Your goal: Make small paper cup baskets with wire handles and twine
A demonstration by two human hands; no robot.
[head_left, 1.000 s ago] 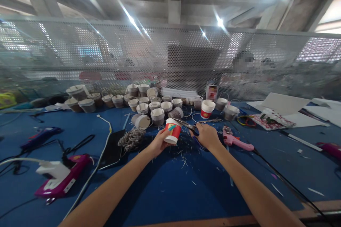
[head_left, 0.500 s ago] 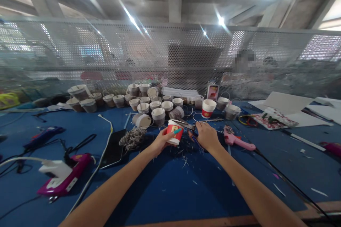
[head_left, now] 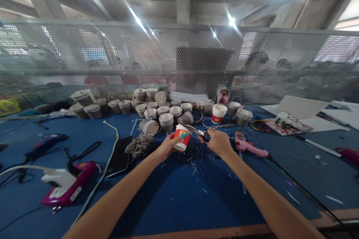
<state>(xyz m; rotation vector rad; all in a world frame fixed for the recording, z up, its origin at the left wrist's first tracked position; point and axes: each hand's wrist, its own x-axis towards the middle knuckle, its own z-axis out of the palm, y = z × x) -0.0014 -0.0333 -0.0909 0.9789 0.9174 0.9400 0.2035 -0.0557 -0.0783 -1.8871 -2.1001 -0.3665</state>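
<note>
**Scissors [head_left: 197, 131] pointing left across the rim of a paper cup [head_left: 182, 140]**

A coil of cord [head_left: 139, 145] is lying to the left of the left hand [head_left: 167, 148], whose curled fingers and thumb are holding the cup's side. The cup is sitting between the two hands, its long axis running nearly upright, the rim leaning slightly right towards the scissors. The left hand is the nearer, touching it; the right hand [head_left: 218, 142] is curling round the scissors' handles just to the right. Whether the blades are pinching the rim, I cannot tell. Farther right, a pink glue gun [head_left: 249, 147] is lying apart. Compared with half a second ago, the cup is sitting slightly farther left, and the handles seem to be standing closer together.
</note>
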